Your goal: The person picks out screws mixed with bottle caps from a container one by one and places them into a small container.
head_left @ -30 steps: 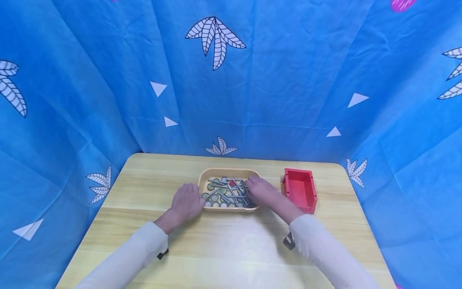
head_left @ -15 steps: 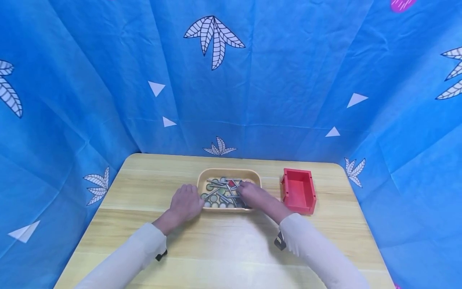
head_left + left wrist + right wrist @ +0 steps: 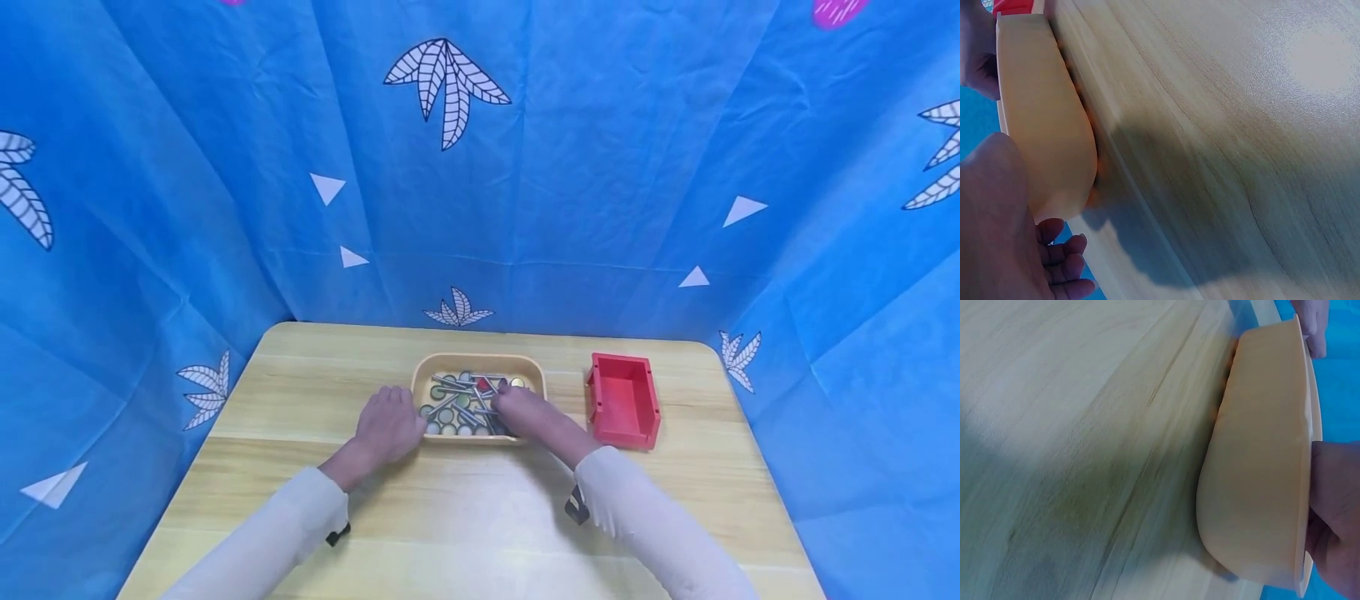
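A shallow beige tray holds long thin metal pieces, like nails or bolts, and several round discs resembling bottle caps. One disc is red; a yellowish disc lies near the right end. My left hand grips the tray's left end, thumb at the rim and fingers curled round the end wall. Inside the right half, my right hand reaches down among the pieces. The tray wall hides its fingertips in the right wrist view, so anything pinched there cannot be seen.
A red open-topped bin stands on the wooden table to the right of the tray. Behind and at both sides hangs a blue patterned cloth.
My right hand has moved left inside the tray, from its right end toward the middle, uncovering the yellowish disc. The left hand keeps its hold on the left end.
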{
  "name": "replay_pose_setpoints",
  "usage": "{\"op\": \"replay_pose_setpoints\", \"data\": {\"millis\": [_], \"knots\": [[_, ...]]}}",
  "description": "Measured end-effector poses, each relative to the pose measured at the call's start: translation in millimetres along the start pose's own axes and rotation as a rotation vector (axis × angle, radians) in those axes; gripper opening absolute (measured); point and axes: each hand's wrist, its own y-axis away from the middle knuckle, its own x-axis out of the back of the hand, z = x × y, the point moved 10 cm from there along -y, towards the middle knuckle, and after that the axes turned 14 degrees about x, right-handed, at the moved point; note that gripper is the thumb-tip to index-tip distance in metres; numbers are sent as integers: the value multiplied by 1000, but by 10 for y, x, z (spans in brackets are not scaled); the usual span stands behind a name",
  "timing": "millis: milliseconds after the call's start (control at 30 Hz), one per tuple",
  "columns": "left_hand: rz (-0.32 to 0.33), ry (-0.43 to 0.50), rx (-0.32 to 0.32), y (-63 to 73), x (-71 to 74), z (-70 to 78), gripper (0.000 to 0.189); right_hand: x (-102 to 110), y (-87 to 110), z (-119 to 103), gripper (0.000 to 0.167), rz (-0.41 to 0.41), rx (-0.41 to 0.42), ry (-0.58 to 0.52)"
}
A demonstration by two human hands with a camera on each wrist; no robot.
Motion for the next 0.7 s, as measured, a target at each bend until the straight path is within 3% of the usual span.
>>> {"op": "replay_pose_setpoints", "data": {"millis": [400, 700], "knots": [[8, -18, -5, -1, 0, 9, 30, 12, 11, 7, 5, 8, -22, 53], [-11, -17, 8, 6, -20, -6, 31, 55, 17, -49, 9, 63, 52, 151]]}}
